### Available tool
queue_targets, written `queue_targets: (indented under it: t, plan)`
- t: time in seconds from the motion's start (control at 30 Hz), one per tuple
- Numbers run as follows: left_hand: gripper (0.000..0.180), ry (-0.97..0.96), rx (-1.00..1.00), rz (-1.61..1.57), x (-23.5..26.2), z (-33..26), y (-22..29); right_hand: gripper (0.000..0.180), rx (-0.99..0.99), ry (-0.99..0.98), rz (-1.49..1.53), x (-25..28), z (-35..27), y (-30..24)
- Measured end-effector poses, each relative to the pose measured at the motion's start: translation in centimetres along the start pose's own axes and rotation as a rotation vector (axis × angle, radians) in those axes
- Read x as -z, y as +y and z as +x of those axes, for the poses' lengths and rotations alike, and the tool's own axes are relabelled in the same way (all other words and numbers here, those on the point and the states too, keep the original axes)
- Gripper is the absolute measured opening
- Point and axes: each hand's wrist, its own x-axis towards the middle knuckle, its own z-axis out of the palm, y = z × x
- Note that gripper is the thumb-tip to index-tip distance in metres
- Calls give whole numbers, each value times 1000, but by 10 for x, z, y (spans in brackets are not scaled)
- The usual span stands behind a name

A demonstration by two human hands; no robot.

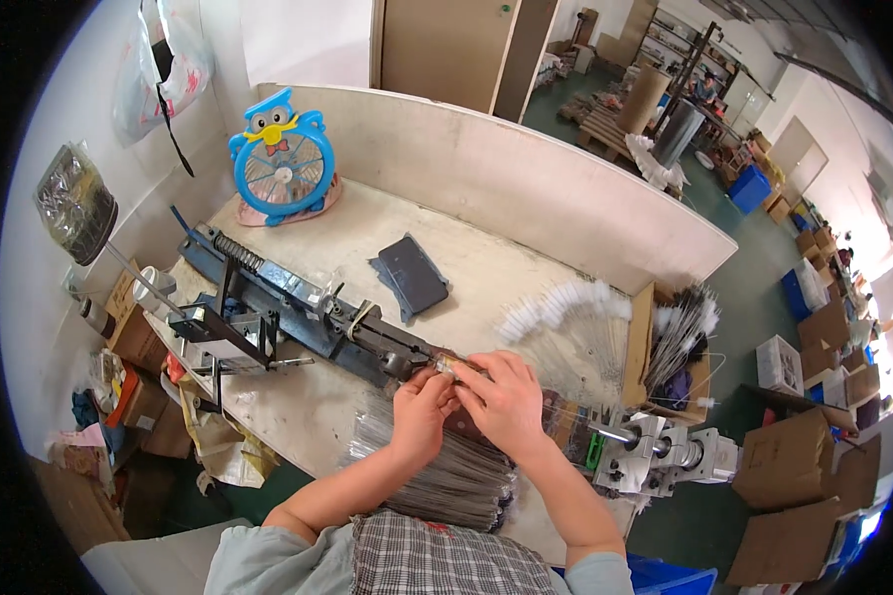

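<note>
**Both hands pinch a small piece at the end of the blue machine**

Head view: the left hand (419, 405) and right hand (506, 399) meet at the middle of the worktop (466, 258), fingers closed narrow around a small pale piece (447, 367) held between them; what it is exactly is hard to tell at this size. It sits just beside the right end of a long dark blue bench machine (298, 312) with a coil spring at its far left. Under the wrists lies a thick bundle of thin grey wires (456, 481). Finished white-tipped brushes (566, 307) fan out to the right, near a cardboard box (680, 347) holding more. A blue owl-shaped fan (283, 159) stands at the back, and a dark flat pouch (414, 275) lies mid-worktop.
</note>
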Motion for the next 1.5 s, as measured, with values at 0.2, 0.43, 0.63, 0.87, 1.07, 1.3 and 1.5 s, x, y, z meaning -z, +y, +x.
queue_targets:
  t: [0.2, 0.43, 0.63, 0.87, 1.07, 1.3, 1.5]
  plan:
    - [9, 21, 31, -81, -3, 1, -1, 27, -17, -32, 8, -2, 0, 7]
    - [10, 56, 36, -84, -4, -1, 1, 28, -105, 56, -11, -9, 4, -7]
    - [9, 13, 24, -86, -4, -1, -2, 28, -17, 79, -62, -7, -6, 3]
    - [9, 6, 1, -49, -1, 1, -2, 26, -20, 62, -30, -4, -2, 3]
    - [10, 30, 26, -124, -5, -3, 0, 25, -28, 44, -38, -4, -4, 2]
    - [11, 21, 25, -77, -6, -1, -1, 25, -20, 40, -18, -4, -1, 4]
    - [22, 31, 61, -105, -4, 0, 2, 25, -78, 15, -32, 14, 4, -5]
